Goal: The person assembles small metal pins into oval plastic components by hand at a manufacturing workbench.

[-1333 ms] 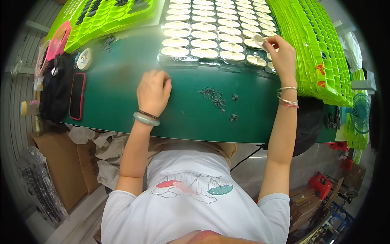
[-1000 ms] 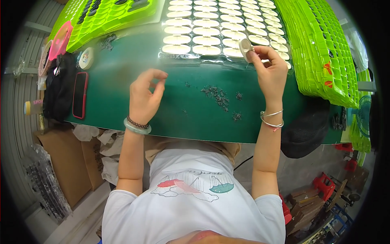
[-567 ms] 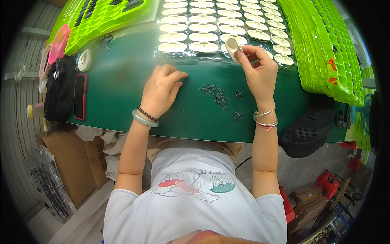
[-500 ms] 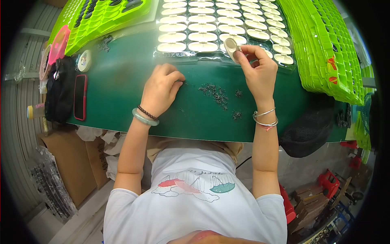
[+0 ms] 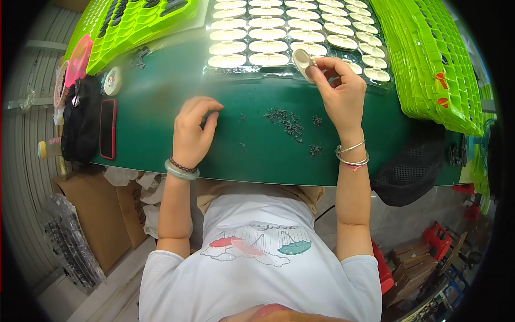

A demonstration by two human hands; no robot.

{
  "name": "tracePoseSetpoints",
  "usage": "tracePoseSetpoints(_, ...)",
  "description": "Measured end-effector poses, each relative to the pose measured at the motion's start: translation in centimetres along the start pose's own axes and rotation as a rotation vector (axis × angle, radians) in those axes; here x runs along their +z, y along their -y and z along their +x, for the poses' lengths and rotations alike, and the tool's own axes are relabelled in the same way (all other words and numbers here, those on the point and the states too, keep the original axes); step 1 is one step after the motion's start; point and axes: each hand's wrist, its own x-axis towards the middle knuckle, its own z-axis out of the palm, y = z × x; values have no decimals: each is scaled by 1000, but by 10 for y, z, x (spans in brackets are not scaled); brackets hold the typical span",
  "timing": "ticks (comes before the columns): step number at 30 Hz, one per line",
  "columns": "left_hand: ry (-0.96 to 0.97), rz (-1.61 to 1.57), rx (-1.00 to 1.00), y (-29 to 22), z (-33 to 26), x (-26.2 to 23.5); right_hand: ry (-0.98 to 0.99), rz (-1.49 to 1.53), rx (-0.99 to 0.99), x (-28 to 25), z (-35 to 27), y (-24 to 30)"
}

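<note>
I'm holding a cream oval case (image 5: 302, 60) at the fingertips of my right hand (image 5: 343, 88), pinching its lower end between thumb and fingers. It is tilting up and to the left of that hand, its hollow face showing, over the near edge of a clear tray (image 5: 257, 75). Beyond my right hand and to its left, rows of matching cream cases (image 5: 226, 60) are filling that tray.

My left hand (image 5: 193, 129) is hovering at or just over the green tabletop (image 5: 241, 167), well apart from the case, its fingers curling and its thumb sitting just under the forefinger; from this angle I can't tell whether the tips are meeting or gripping something tiny. Between my hands, small dark pieces (image 5: 289, 124) are lying in a loose heap, with little clusters scattering around it.

To the right of my right hand, a stack of bright green trays (image 5: 437, 91) is standing; nearer me on that side, a black mesh item (image 5: 410, 174) is overhanging the table edge. Left of my left hand, a red-edged phone (image 5: 108, 129) is lying near a round white container (image 5: 112, 80).
</note>
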Motion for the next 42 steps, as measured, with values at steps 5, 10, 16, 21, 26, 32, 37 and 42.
tracePoseSetpoints(5, 66, 99, 115, -1, 1, 4, 9, -23, -15, 0, 1, 1)
tracePoseSetpoints(10, 113, 171, 243, -4, 5, 12, 60, -26, -23, -2, 1, 4)
tracePoseSetpoints(16, 144, 265, 144, -16, 1, 18, 478, -178, -121, -13, -26, 40)
tracePoseSetpoints(21, 64, 309, 162, -13, -1, 28, 568, -408, -249, -2, -72, 56)
tracePoseSetpoints(26, 46, 271, 189, -9, 0, 28, 525, -383, -190, 9, -88, 54)
tracePoseSetpoints(32, 197, -169, -29, -18, -1, 7, 421, -32, -51, 6, -60, 64)
tracePoseSetpoints(37, 214, -351, -3, -26, -4, 4, 524, 97, 73, 21, -50, 65)
tracePoseSetpoints(42, 257, -513, -20, -17, -7, 4, 633, 237, 245, 20, -46, 63)
